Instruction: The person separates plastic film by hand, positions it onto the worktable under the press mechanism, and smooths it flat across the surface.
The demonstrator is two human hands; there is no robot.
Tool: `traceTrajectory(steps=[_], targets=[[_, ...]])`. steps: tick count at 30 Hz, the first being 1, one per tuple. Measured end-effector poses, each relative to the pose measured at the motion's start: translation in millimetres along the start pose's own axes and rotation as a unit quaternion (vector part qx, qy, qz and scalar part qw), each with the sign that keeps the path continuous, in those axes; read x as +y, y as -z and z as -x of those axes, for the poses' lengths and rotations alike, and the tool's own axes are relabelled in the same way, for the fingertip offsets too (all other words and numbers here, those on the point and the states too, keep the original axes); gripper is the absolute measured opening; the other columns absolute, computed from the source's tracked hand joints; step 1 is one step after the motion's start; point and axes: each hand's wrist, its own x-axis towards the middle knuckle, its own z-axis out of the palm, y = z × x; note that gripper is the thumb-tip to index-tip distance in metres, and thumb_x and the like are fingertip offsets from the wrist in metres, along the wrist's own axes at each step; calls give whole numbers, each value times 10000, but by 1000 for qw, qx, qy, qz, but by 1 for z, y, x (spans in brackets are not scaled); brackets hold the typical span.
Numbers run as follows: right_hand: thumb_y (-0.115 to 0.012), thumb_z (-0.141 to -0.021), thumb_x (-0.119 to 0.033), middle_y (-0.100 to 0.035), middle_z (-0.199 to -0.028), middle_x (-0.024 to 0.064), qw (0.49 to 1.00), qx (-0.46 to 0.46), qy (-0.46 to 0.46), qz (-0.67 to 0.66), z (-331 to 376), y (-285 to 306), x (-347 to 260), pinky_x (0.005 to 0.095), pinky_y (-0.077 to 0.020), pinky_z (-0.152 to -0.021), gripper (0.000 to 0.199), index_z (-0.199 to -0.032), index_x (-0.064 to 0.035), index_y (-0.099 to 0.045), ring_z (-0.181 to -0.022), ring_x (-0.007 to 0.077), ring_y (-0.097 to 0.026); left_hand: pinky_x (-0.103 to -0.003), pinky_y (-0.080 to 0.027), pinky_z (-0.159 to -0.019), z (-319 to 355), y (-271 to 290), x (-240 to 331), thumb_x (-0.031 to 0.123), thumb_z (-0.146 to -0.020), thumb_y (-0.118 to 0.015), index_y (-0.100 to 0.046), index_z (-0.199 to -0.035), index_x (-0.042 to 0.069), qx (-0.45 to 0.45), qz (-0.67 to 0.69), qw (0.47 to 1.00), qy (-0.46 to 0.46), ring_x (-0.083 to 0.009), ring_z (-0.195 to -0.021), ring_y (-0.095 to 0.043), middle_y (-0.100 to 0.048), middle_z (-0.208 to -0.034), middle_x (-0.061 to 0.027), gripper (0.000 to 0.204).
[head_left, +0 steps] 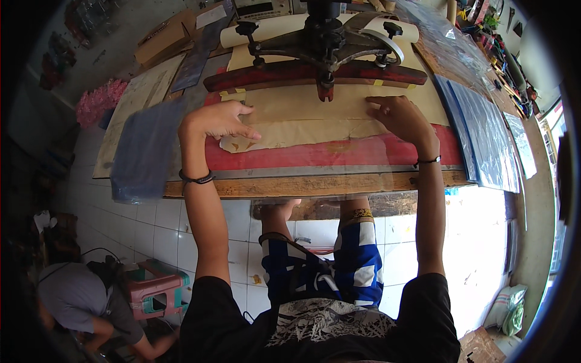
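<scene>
A tan paper-like sheet (302,115) with an uneven front edge lies over a red work surface (387,154). At its left end my left hand (225,121) is open, thumb and index finger spread apart over the sheet. Toward the right end my right hand (396,118) rests at the sheet, its index finger stretched out and the other fingers partly curled, holding nothing that I can see. Just beyond both hands a long dark-red bar (266,77) crosses the sheet, hung from a black metal press head (327,42). Small yellow tabs stick out along the bar.
Clear plastic sheets hang over the table at left (148,151) and right (484,133). A paper roll (236,37) lies behind the press, with a cardboard box (166,39) at far left. Below left, another person (75,296) bends beside a pink-and-green stool (158,290).
</scene>
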Motion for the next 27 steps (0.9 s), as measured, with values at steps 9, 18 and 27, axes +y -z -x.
traceTrajectory(steps=[9,18,27], targets=[[-616,-944,-331,-734,-892,154,1000,-5,-4,-3,1,0,2,430,-532,-783,339,-1226,-162,-698,-852,345,-692,-257,-357,-455,2,-1,8,344,-807,-821,-327,-1533,19,-10,16,1000,23,-71,-525,-418,-497,-654,31,936],[-616,-945,-338,-735,-896,152,1000,-8,-8,-10,1,-1,3,426,-534,-786,344,-1230,-164,-697,-856,343,-696,-256,-347,-452,1,-2,6,337,-811,-818,-330,-1532,21,-8,22,1000,17,-72,-526,-404,-488,-653,29,926],[-613,-944,-335,-734,-899,155,1000,-13,-7,-6,0,1,0,427,-531,-795,350,-1236,-159,-694,-863,344,-695,-256,-345,-452,3,-2,6,331,-817,-815,-321,-1536,24,0,17,999,28,-65,-529,-401,-482,-648,35,924]])
